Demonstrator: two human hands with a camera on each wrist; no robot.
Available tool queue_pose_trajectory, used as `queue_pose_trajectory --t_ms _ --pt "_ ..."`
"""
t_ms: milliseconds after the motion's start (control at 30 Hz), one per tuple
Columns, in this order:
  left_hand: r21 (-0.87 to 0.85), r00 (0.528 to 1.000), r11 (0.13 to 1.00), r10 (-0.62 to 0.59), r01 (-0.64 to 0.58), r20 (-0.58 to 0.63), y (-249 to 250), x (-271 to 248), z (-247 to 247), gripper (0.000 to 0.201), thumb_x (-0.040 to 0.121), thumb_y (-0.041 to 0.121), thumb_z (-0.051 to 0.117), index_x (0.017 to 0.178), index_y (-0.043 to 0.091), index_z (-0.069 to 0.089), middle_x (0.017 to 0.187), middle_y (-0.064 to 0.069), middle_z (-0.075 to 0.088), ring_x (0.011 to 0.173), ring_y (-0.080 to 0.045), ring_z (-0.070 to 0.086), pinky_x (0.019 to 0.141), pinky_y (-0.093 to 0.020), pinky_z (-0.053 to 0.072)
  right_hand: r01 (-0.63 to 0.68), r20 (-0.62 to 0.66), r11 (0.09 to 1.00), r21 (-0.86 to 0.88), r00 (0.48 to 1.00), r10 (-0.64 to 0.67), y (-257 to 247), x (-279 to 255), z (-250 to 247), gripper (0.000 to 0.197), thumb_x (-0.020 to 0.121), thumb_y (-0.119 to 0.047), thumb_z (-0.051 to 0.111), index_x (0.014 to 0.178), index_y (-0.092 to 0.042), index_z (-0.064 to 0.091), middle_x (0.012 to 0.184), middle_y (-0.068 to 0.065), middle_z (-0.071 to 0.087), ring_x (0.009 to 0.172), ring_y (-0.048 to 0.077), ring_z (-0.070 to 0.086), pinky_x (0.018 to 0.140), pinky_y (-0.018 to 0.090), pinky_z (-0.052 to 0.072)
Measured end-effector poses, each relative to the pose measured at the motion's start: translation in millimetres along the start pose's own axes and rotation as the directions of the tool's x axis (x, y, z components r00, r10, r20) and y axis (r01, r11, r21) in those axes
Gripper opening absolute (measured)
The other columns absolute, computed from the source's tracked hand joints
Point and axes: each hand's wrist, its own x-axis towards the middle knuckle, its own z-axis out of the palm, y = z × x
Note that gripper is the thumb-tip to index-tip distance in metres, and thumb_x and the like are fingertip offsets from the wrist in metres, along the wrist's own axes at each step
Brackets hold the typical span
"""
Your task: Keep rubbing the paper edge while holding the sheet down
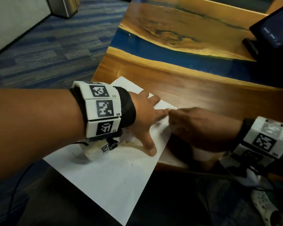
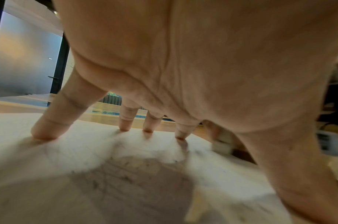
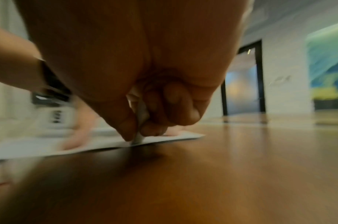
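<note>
On glossy wood, splayed left hand (image 1: 147, 118) pins flat white paper (image 1: 108, 175); right hand (image 1: 201, 126) pinches a small pale eraser (image 3: 141, 119).

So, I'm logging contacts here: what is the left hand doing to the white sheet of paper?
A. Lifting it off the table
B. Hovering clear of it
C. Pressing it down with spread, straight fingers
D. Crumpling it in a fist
C: the left hand has its fingertips planted on the flat sheet of paper.

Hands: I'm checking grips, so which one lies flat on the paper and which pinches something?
The left hand lies spread, straight fingers pressing the paper. The right hand is curled, pinching a small whitish object at the paper's edge.
</note>
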Motion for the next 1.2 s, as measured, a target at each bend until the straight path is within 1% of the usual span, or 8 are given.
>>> queue_pose_trajectory --t_ms 100,233,367,533,667,800,933,1200 --pt "-0.013 1.0 1.0 -0.003 0.003 0.008 1.5 -0.7 1.3 0.135 0.058 0.096 0.058 0.157 0.044 -0.018 0.17 -0.003 -0.014 0.155 -0.039 -0.005 0.112 -0.063 0.035 0.15 0.055 0.989 0.013 0.987 -0.151 -16.7 -5.0 12.0 0.011 0.098 -0.033 0.047 0.104 -0.024 0.046 0.094 -0.006 0.056 0.075 0.014 0.056 0.067 0.031 0.049" --pt "-0.021 1.0 1.0 -0.01 0.01 0.006 3.8 -1.3 2.9 0.136 0.056 0.097 0.059 0.158 0.043 -0.014 0.17 -0.003 -0.013 0.154 -0.039 -0.005 0.11 -0.063 0.038 -0.062 0.016 0.998 -0.019 0.998 0.062 4.9 3.0 -4.9 0.013 0.097 -0.036 0.038 0.105 -0.027 0.043 0.097 -0.006 0.056 0.079 0.016 0.056 0.071 0.036 0.052" --pt "-0.024 1.0 1.0 -0.006 0.007 0.017 3.3 -1.0 1.1 0.138 0.057 0.097 0.059 0.157 0.043 -0.019 0.17 -0.004 -0.017 0.155 -0.04 -0.01 0.114 -0.066 0.032 0.135 0.115 0.99 -0.03 0.985 -0.131 -29.0 -4.0 11.2 0.008 0.098 -0.039 0.04 0.097 -0.037 0.033 0.09 -0.012 0.045 0.069 0.012 0.05 0.064 0.034 0.049" --pt "-0.031 1.0 0.999 -0.013 0.013 0.0 2.0 -2.9 5.5 0.136 0.057 0.098 0.057 0.158 0.042 -0.016 0.17 -0.001 -0.018 0.155 -0.036 -0.01 0.111 -0.062 0.037 -0.164 -0.025 0.984 -0.074 0.986 0.162 1.8 10.5 -6.3 0.014 0.097 -0.034 0.042 0.106 -0.024 0.042 0.093 -0.003 0.057 0.075 0.018 0.055 0.069 0.043 0.053" --pt "-0.057 1.0 0.998 -0.01 0.011 0.012 -0.1 -2.5 5.2 0.137 0.055 0.098 0.058 0.157 0.045 -0.017 0.169 0.0 -0.02 0.155 -0.037 -0.014 0.114 -0.066 0.031 -0.009 0.023 0.998 -0.058 1.0 0.01 -23.9 6.8 11.4 0.017 0.095 -0.037 0.045 0.108 -0.029 0.037 0.092 -0.001 0.059 0.073 0.021 0.058 0.064 0.041 0.053" --pt "-0.031 1.0 0.999 -0.018 0.018 0.006 1.7 -2.7 6.1 0.137 0.056 0.098 0.056 0.158 0.041 -0.015 0.17 0.0 -0.018 0.155 -0.036 -0.011 0.112 -0.063 0.035 -0.19 -0.01 0.977 -0.1 0.982 0.19 -3.9 12.5 -5.8 0.008 0.097 -0.037 0.039 0.1 -0.029 0.039 0.088 -0.004 0.054 0.072 0.018 0.054 0.066 0.044 0.053" --pt "-0.056 1.0 0.998 -0.026 0.027 0.013 0.5 -3.5 5.2 0.135 0.056 0.098 0.057 0.16 0.04 -0.007 0.17 0.001 -0.018 0.156 -0.034 -0.012 0.112 -0.064 0.036 -0.085 0.004 0.995 -0.051 0.996 0.085 -10.7 12.9 0.3 0.012 0.097 -0.033 0.045 0.108 -0.028 0.047 0.093 -0.011 0.054 0.077 0.015 0.056 0.067 0.038 0.052" --pt "-0.145 0.997 0.987 -0.071 0.071 0.007 -10.1 -9.5 2.0 0.119 0.065 0.099 0.044 0.16 0.046 -0.005 0.172 0.002 -0.008 0.156 -0.032 0.001 0.116 -0.062 0.029 -0.231 -0.005 0.973 -0.016 0.973 0.231 14.6 18.3 -6.4 0.01 0.094 -0.038 0.052 0.101 -0.031 0.05 0.097 -0.002 0.066 0.08 0.019 0.059 0.071 0.044 0.054"
